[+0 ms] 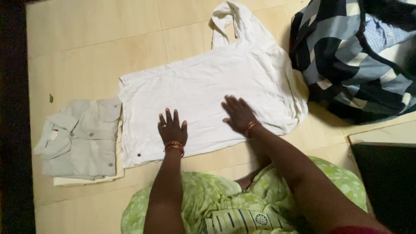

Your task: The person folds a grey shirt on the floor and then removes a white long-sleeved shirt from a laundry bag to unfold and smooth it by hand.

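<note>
White shirt [208, 86] lies spread flat on the tiled floor [86, 34] in the middle of the frame, one sleeve reaching toward the upper edge, its right side bunched so that the hem there is hard to follow. The left hand [172, 129] rests palm down on the lower middle of the cloth, fingers spread and grasping nothing. The right hand [238, 115] lies flat just beside it to the right, fingers also open, slightly blurred. Both wrists carry bangles [174, 146]. At the left, touching the shirt's edge, sits a folded grey shirt [82, 138] on a pale folded piece that is mostly hidden. A checked dark-and-blue cloth [346, 56] is cut off at the upper right.
</note>
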